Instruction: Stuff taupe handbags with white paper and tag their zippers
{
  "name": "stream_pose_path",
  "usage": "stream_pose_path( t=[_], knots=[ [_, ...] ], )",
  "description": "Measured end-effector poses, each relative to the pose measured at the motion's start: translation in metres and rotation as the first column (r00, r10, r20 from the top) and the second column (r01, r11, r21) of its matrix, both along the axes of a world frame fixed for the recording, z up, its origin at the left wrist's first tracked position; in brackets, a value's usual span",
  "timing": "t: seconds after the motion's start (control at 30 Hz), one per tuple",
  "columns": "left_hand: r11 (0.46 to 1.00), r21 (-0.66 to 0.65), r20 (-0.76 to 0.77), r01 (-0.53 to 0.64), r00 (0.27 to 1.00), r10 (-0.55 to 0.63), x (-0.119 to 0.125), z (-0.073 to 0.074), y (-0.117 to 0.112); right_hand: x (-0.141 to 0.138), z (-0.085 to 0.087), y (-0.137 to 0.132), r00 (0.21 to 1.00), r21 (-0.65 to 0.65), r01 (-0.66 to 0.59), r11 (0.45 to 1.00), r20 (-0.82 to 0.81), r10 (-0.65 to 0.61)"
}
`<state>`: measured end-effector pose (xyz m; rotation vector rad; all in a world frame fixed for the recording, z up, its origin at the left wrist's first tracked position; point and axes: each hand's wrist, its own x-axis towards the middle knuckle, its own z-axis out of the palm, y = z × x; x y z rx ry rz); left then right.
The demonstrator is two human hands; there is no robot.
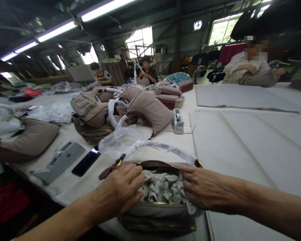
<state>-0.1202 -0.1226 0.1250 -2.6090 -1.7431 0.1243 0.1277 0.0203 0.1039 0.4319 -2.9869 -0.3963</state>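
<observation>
A taupe handbag lies in front of me at the table's edge, its gold-zipped mouth wide apart. Crumpled pale paper fills the opening and pokes out at the right corner. My left hand is closed over the left end of the mouth, its fingertips hidden partly by the bag and paper. At the right end, my right hand pinches the back zip edge, with its lower fingers against the paper. Behind the opening arches the bag's strap, wrapped in white, with a dark leather tab at its left end.
Beyond lie clear plastic, a pile of taupe bags and a tape dispenser. A phone and a larger grey dispenser sit to the left. Large pale sheets cover the right side. Several people work around the table.
</observation>
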Motion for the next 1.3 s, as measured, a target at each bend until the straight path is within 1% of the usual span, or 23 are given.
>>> stream_pose_path(
  t=[0.03,0.07,0.1,0.13,0.2,0.27,0.3,0.33,0.37,0.43,0.5,0.57,0.63,0.67,0.73,0.8,0.83,0.9,0.97,1.03,1.1,1.2,1.3],
  knots=[
    [0.998,0.035,0.016,0.056,0.998,-0.057,-0.008,0.006,-0.009,0.003,0.005,0.001,1.0,0.002,-0.016,1.0,-0.016,0.016],
    [0.995,0.042,0.001,0.092,0.996,-0.092,-0.016,0.009,-0.017,0.006,0.009,0.001,0.998,0.012,-0.042,0.999,-0.039,0.043],
    [0.992,0.037,-0.037,0.117,0.993,-0.116,-0.024,0.008,-0.024,0.008,0.013,0.001,0.995,0.03,-0.07,0.997,-0.067,0.072],
    [0.989,0.038,-0.091,0.143,0.986,-0.139,-0.031,0.005,-0.029,0.011,0.014,0.0,0.991,0.049,-0.092,0.995,-0.094,0.096],
    [0.977,0.103,-0.201,0.187,0.966,-0.164,-0.043,-0.009,-0.036,0.014,0.013,-0.003,0.986,0.077,-0.098,0.992,-0.13,0.107],
    [0.962,0.157,-0.282,0.222,0.944,-0.172,-0.046,-0.025,-0.035,0.015,0.008,-0.006,0.987,0.079,-0.045,0.996,-0.15,0.057],
    [0.962,0.15,-0.305,0.229,0.936,-0.175,-0.045,-0.031,-0.033,0.014,0.005,-0.009,0.988,0.078,-0.003,0.997,-0.153,0.015],
    [0.969,0.112,-0.32,0.218,0.931,-0.173,-0.042,-0.035,-0.029,0.013,0.002,-0.011,0.989,0.082,0.038,0.996,-0.145,-0.025],
    [0.981,0.051,-0.334,0.185,0.929,-0.158,-0.037,-0.036,-0.026,0.011,0.0,-0.014,0.989,0.09,0.081,0.993,-0.131,-0.069],
    [0.992,-0.107,-0.367,0.06,0.925,-0.096,-0.026,-0.032,-0.018,0.005,-0.006,-0.02,0.983,0.132,0.173,0.976,-0.077,-0.164],
    [0.966,-0.243,-0.401,-0.091,0.916,-0.015,-0.014,-0.022,-0.011,-0.001,-0.013,-0.025,0.961,0.226,0.26,0.939,0.036,-0.275],
    [0.93,-0.319,-0.413,-0.185,0.91,0.039,-0.004,-0.009,-0.007,-0.007,-0.017,-0.027,0.913,0.32,0.323,0.89,0.14,-0.382],
    [0.914,-0.336,-0.385,-0.229,0.919,0.089,0.002,0.003,-0.004,-0.011,-0.017,-0.027,0.878,0.364,0.348,0.864,0.197,-0.437],
    [0.914,-0.331,-0.345,-0.235,0.932,0.115,0.004,0.008,-0.003,-0.012,-0.015,-0.026,0.876,0.365,0.345,0.865,0.205,-0.436],
    [0.923,-0.303,-0.207,-0.238,0.962,0.18,0.005,0.012,0.001,-0.01,-0.006,-0.023,0.906,0.327,0.305,0.894,0.19,-0.379],
    [0.924,-0.258,-0.067,-0.281,0.96,0.273,0.003,0.01,0.008,-0.005,0.004,-0.02,0.947,0.25,0.255,0.934,0.133,-0.294],
    [0.916,-0.241,-0.039,-0.321,0.946,0.321,0.001,0.006,0.013,-0.002,0.009,-0.018,0.965,0.201,0.224,0.954,0.091,-0.246],
    [0.892,-0.242,-0.079,-0.383,0.924,0.375,-0.002,-0.003,0.025,0.006,0.015,-0.015,0.989,0.117,0.144,0.983,0.007,-0.146],
    [0.884,-0.292,-0.135,-0.365,0.931,0.34,-0.004,-0.012,0.037,0.012,0.017,-0.013,0.997,0.078,0.074,0.994,-0.043,-0.071],
    [0.891,-0.339,-0.129,-0.302,0.953,0.274,-0.004,-0.017,0.044,0.015,0.018,-0.013,0.997,0.056,0.044,0.997,-0.066,-0.04],
    [0.915,-0.325,-0.1,-0.238,0.971,0.217,-0.002,-0.021,0.045,0.015,0.018,-0.015,0.996,0.046,0.072,0.996,-0.06,-0.069],
    [0.95,-0.269,-0.093,-0.161,0.986,0.141,0.0,-0.024,0.038,0.012,0.016,-0.02,0.993,0.097,0.119,0.988,-0.033,-0.117],
    [0.949,-0.288,-0.071,-0.126,0.991,0.11,0.003,-0.024,0.027,0.008,0.004,-0.025,0.99,0.154,0.143,0.978,-0.001,-0.144]
  ],
)
